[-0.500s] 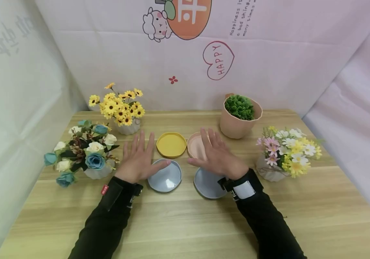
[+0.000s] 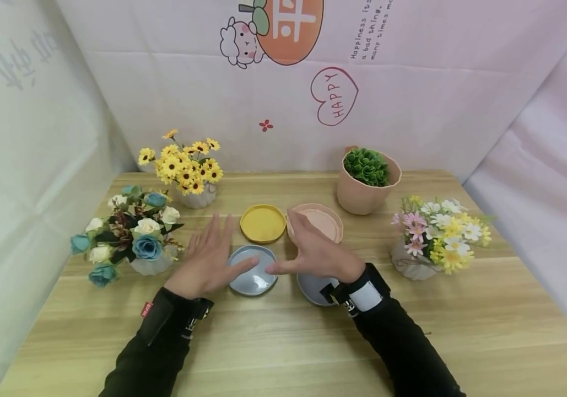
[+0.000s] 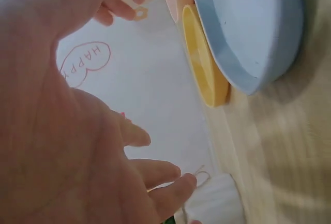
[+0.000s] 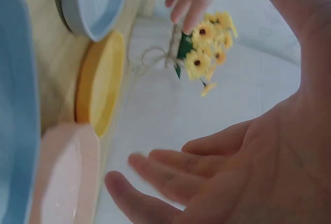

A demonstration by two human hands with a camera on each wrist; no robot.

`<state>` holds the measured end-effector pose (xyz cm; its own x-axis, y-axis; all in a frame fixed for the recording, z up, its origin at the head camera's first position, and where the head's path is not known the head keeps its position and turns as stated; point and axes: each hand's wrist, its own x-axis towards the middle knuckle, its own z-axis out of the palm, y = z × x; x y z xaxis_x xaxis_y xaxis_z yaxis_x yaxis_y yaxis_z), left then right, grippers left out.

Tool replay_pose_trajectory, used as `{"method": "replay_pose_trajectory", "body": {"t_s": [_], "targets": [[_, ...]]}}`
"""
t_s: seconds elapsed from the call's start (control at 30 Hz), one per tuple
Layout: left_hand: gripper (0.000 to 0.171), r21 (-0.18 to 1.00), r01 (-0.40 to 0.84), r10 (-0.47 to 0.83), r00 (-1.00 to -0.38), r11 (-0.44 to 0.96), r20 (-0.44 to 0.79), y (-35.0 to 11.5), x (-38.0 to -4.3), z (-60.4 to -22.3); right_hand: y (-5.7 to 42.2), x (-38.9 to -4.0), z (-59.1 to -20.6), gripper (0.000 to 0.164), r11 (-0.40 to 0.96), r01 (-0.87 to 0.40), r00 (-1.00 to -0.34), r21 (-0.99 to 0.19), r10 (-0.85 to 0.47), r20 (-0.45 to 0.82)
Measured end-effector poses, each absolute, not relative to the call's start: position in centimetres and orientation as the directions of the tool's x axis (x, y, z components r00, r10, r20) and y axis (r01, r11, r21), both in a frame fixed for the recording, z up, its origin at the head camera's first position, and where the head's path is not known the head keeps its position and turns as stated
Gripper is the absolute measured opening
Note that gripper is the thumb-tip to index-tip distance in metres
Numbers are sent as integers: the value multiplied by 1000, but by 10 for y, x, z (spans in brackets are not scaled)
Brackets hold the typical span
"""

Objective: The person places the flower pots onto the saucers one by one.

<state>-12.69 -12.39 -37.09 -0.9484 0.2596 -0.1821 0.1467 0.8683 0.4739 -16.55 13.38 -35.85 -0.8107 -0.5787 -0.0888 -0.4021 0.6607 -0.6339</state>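
Note:
Both hands hover above a cluster of small dishes with nothing in their grasp. My left hand spreads its fingers beside the light blue dish, its thumb overlapping that dish in the head view. Over the pink dish and the grey-blue dish hangs my right hand, thumb pointing left and fingers extended. A yellow dish sits at the back, between the two hands. In the left wrist view, the light blue dish and yellow dish lie beyond the palm.
Potted blue and white roses stand left, with yellow daisies behind them. A pink pot with a green plant is at the back right; a mixed flower pot stands right. Cloth walls border the wooden table.
The right hand has moved left and turned, uncovering more of the pink dish. My left hand has drawn slightly back toward me. The dishes stay in place.

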Motion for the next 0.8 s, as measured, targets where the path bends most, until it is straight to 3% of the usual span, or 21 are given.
{"method": "replay_pose_trajectory", "body": {"t_s": [0.2, 0.43, 0.63, 0.8], "targets": [[108, 464, 188, 287, -946, 866, -153, -133, -109, -375, 119, -156, -369, 128, 671, -440, -796, -597, -600, -87], [104, 472, 207, 299, -946, 857, -128, -144, -90, -370, 101, -142, -377, 128, 757, -456, -805, -468, -575, -145], [98, 483, 107, 229, -953, 869, -200, -162, -74, -368, 83, -130, -388, 129, 802, -502, -804, -326, -571, -165], [104, 429, -3, 122, -957, 903, -262, -185, -63, -377, 72, -126, -392, 132, 832, -509, -829, -222, -543, -133]]}}
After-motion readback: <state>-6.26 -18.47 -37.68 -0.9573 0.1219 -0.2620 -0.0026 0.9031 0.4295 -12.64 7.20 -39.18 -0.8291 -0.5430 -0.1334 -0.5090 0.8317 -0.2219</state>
